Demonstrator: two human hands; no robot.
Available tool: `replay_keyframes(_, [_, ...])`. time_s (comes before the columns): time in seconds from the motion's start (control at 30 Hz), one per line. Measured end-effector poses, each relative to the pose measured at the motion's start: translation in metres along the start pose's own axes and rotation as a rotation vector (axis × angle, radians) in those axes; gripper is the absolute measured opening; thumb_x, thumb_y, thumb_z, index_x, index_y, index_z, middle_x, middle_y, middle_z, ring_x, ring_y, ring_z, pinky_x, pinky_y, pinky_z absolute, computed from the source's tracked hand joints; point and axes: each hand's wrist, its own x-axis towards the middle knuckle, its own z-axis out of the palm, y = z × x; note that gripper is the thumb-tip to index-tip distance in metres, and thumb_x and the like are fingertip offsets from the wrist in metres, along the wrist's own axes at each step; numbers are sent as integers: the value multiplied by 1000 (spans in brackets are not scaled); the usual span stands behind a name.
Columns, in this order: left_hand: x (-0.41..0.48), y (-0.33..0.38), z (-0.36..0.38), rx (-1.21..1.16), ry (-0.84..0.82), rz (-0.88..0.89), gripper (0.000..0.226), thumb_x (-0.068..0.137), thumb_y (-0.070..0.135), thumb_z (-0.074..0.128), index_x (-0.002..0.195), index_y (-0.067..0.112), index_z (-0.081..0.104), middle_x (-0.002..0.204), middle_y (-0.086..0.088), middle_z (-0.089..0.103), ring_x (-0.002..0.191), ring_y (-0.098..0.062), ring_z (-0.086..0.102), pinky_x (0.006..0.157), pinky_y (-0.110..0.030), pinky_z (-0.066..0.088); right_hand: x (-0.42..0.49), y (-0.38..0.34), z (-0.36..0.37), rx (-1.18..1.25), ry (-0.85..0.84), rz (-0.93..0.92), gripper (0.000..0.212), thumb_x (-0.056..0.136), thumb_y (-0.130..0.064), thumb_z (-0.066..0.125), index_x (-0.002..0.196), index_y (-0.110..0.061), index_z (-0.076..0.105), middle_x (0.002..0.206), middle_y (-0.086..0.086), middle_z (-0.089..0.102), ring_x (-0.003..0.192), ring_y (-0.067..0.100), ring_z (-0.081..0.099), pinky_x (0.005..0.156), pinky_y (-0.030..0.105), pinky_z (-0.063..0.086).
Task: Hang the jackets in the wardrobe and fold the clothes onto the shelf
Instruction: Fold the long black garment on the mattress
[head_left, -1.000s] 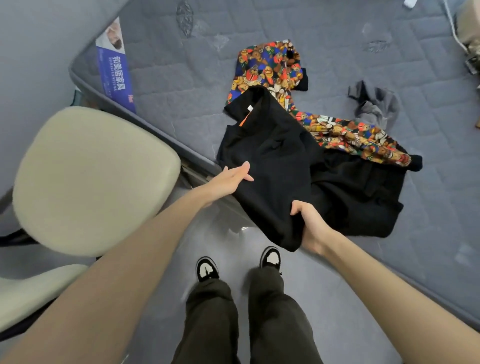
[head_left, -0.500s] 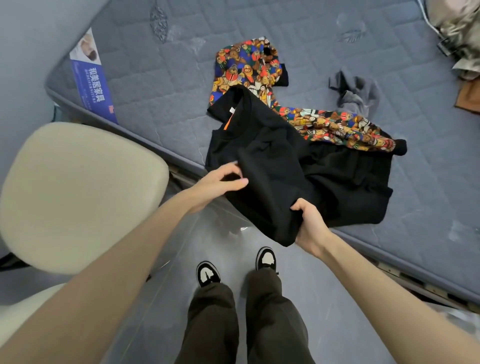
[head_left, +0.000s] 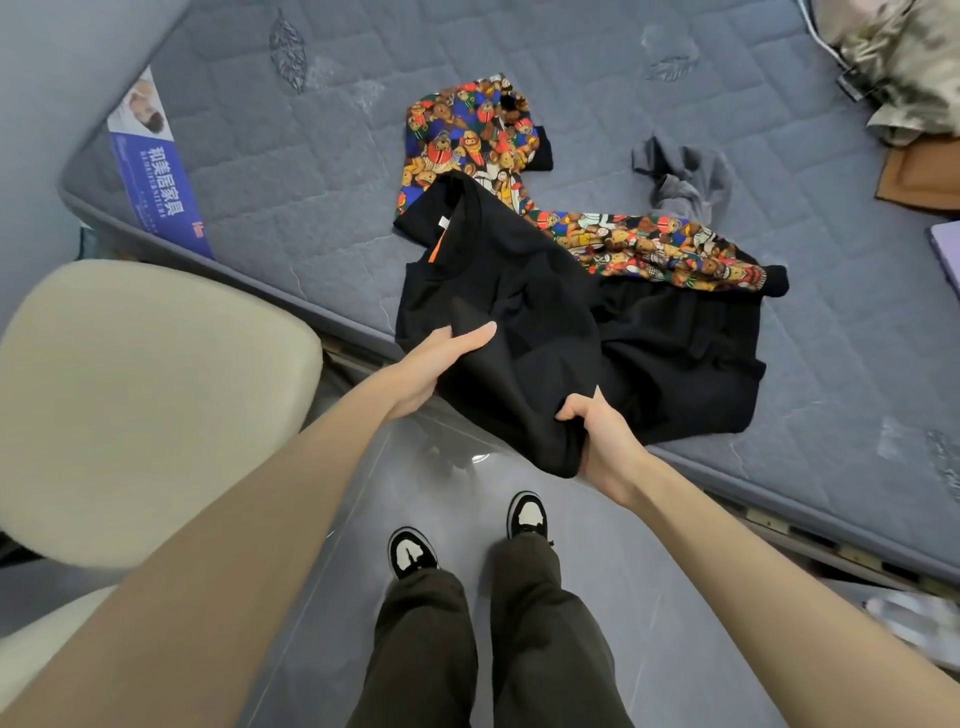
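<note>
**A:** What lies nearest us?

**B:** Our shoes (head_left: 410, 553) on the floor, with a chair (head_left: 145, 405) at left. Just beyond, our right hand (head_left: 602, 441) is clenched on the bunched hem of the black top (head_left: 519, 312), which overhangs the edge of the bed (head_left: 311, 182). Our left hand (head_left: 436, 364) grasps its side edge, thumb on the cloth and fingers hidden beneath.

**A:** And farther off?

**B:** The top's collar end rests on the bed, overlapping a bear-print garment (head_left: 467, 135) and a second black garment (head_left: 685, 374). A grey cloth (head_left: 685, 176) lies behind, apart.

**A:** Which step do we read here?

**B:** Folding, at its outset, we judge: the top is grasped but neither spread nor folded. No wardrobe or shelf is in view.

**A:** What does the next move call for?

**B:** Probably drawing the top clear of the garments beneath and laying it flat. We would need even grips on both sides, so the cloth neither sags nor drags the bear-print garment along.
</note>
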Motion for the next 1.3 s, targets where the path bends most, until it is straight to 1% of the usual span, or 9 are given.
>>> replay_keyframes(0.17, [4, 7, 5, -17, 48, 90, 26, 87, 37, 65, 112, 35, 58, 107, 21, 67, 105, -3, 60, 88, -21, 45, -2, 4, -7, 46, 3, -8, 51, 79, 3, 40, 110, -34, 58, 109, -7, 70, 103, 19, 65, 87, 38, 55])
replay_keyframes(0.23, [-1, 11, 3, 119, 80, 118, 28, 91, 34, 60, 118, 32, 55, 106, 24, 62, 106, -4, 57, 81, -16, 44, -4, 6, -5, 83, 19, 19, 49, 81, 4, 38, 107, -32, 59, 105, -8, 70, 99, 18, 66, 78, 35, 56])
replay_keyframes(0.37, [-19, 4, -16, 602, 167, 140, 53, 96, 46, 44, 141, 18, 42, 140, 1, 50, 131, -20, 43, 110, -38, 34, -5, 12, 8, 142, 62, 106, 36, 82, 5, 35, 91, -21, 58, 95, -2, 68, 88, 20, 64, 75, 34, 53])
replay_keyframes(0.53, [-51, -33, -51, 1080, 347, -37, 49, 93, 56, 39, 125, 21, 51, 124, -9, 61, 111, -33, 56, 92, -41, 45, 3, 30, 28, -158, 93, 344, 29, 80, 1, 36, 102, -12, 51, 97, 7, 56, 79, 23, 55, 65, 32, 49])
replay_keyframes(0.67, [-61, -78, -75, 1042, 332, -179, 36, 98, 37, 45, 71, 14, 53, 97, -17, 66, 97, -35, 59, 74, -33, 41, 13, 51, 40, -301, 122, 418, 28, 85, 0, 39, 110, -8, 49, 96, 10, 55, 79, 25, 55, 77, 40, 51])
replay_keyframes(0.87, [-42, -97, -76, 945, 262, -226, 27, 98, 25, 48, 111, 7, 63, 111, -9, 65, 106, -27, 57, 78, -26, 37, 47, 54, 37, -459, 214, 173, 53, 91, -11, 52, 140, -19, 34, 124, 7, 52, 106, 23, 50, 96, 42, 46])
replay_keyframes(1.03, [-19, -117, -76, 878, 230, -209, 28, 95, 23, 53, 70, 16, 44, 69, 3, 49, 70, -16, 47, 54, -20, 31, 104, 25, 37, -713, 298, -209, 54, 89, -18, 58, 140, -17, 41, 139, 6, 45, 123, 22, 47, 96, 26, 36])
replay_keyframes(1.2, [10, -127, -81, 751, 230, -263, 19, 94, 24, 55, 78, 14, 52, 79, 0, 57, 75, -14, 53, 64, -24, 38, 169, 6, 43, -776, 265, -71, 78, 85, -29, 68, 148, -17, 24, 144, 7, 41, 136, 29, 30, 107, 36, 30])
replay_keyframes(1.3, [28, -122, -80, 719, 177, -245, 27, 89, 18, 57, 66, 10, 46, 77, -2, 55, 72, -14, 53, 66, -30, 38, 192, -1, 48, -778, 161, 21, 68, 84, -28, 72, 140, -13, 36, 135, 10, 48, 128, 28, 41, 101, 35, 37])
